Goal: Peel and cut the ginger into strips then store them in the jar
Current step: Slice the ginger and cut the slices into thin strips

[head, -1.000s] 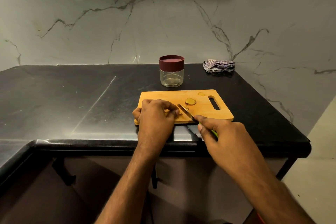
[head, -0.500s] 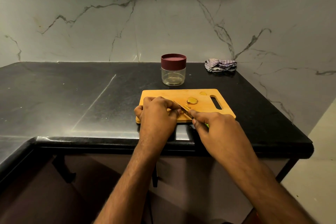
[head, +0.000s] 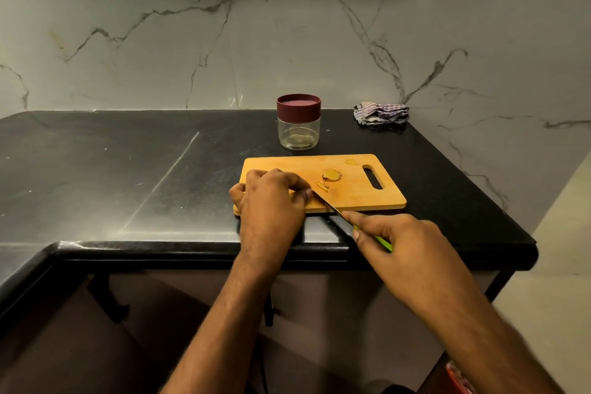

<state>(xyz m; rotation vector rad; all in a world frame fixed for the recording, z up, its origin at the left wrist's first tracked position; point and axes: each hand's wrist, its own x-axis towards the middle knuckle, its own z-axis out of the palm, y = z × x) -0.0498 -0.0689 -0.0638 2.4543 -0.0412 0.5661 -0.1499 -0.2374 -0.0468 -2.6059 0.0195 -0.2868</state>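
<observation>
Left hand (head: 271, 198) curls over the ginger on the cutting board (head: 351, 198), ginger itself hidden. Right hand (head: 403, 246) grips the knife (head: 329, 205). Cut strips (head: 323, 185) lie beside the blade. Jar (head: 298, 121) stands lidded behind the board. Slice thin, with fingertips tucked back.

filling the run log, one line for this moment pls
step: cutting ginger | left hand: holds ginger | right hand: grips knife | jar: lidded

Matt wooden board (head: 351, 198); glossy black stone counter (head: 128, 169); clear jar (head: 298, 131).
</observation>
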